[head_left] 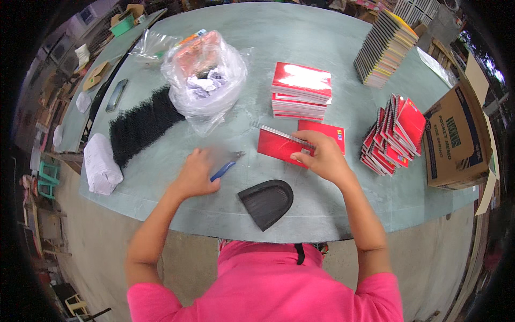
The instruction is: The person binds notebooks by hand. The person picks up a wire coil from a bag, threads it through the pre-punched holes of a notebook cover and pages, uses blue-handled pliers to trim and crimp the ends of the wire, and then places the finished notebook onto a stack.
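Note:
My right hand (325,155) grips a small red spiral notebook (276,145) by its right end, thumb on the cover. A wire coil runs along its top edge and sticks out past the left corner. Under and behind it on the table lies another red-covered piece (330,134). My left hand (197,173) is beside a pair of blue-handled pliers (222,170), its thumb at the handle end. Motion smears the left fingers, so I cannot make out whether they hold the pliers. A dark, round-ended block (267,203) lies nearer me, between my forearms.
On the grey-green table (257,32) stand a stack of red pads (301,91), a pile of red spiral notebooks (394,131), a taller notebook stack (383,48) and a cardboard box (456,139). Leftward are black coils (145,123), a plastic bag (204,80) and a white bundle (102,163).

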A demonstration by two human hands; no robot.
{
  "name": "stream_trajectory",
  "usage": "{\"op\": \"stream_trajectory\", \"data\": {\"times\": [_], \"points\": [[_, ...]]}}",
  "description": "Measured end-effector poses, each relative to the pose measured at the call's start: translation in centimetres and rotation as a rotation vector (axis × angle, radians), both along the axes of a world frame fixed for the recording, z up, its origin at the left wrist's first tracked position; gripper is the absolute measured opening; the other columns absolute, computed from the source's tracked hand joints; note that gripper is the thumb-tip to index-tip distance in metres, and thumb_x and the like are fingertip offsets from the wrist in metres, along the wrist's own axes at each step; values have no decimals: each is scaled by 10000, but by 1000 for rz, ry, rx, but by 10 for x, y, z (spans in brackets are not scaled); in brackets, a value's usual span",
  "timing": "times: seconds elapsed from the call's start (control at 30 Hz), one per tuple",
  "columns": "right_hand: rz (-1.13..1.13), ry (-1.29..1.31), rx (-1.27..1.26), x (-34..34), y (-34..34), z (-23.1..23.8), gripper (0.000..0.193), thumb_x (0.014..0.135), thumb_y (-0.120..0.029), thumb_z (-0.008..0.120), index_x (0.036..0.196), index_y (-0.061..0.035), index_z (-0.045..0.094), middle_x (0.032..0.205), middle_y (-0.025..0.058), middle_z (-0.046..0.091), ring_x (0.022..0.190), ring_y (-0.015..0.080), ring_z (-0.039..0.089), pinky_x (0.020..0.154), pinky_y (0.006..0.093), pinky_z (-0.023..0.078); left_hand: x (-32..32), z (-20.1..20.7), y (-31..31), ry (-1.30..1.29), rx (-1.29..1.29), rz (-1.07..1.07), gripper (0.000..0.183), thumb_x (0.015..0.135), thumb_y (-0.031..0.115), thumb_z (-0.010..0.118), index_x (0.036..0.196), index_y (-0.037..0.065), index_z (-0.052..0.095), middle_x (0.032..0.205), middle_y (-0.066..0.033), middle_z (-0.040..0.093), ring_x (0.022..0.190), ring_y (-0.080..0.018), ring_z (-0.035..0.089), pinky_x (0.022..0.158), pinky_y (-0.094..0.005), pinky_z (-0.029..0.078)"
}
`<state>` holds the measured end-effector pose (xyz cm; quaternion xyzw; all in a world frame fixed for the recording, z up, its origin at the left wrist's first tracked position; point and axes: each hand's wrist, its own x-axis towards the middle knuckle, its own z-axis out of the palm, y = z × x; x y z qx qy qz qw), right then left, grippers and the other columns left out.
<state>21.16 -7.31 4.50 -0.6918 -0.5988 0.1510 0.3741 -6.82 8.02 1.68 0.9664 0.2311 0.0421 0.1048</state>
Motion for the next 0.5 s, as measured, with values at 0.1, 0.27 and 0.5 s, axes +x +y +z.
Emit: {"op": "stream_trajectory", "data": {"times": [0.1,0.27,0.5], "points": [[49,-69,-124,-22,28,9,370,730,-131,720,1072,-39,614,989,162,647,855,321,632,763,363,499,-1,-13,1,-36,66,92,521,673,108,586,1187,44,522,1060,-176,545,937,-300,536,807,-390,436],[110,-168,-67,-47,55,9,319,743,-96,658,1054,-45,614,937,176,643,897,341,612,768,424,481,20,12,-18,-243,-644,287,368,743,145,543,1097,41,536,800,-82,573,721,-204,550,675,-310,436],[147,39,-87,-52,62,14,260,732,-50,637,989,-64,671,901,173,649,843,344,611,764,419,478,43,11,-25,-237,-1084,353,341,788,205,527,1080,30,548,801,-45,586,670,-137,542,588,-290,423]]}}
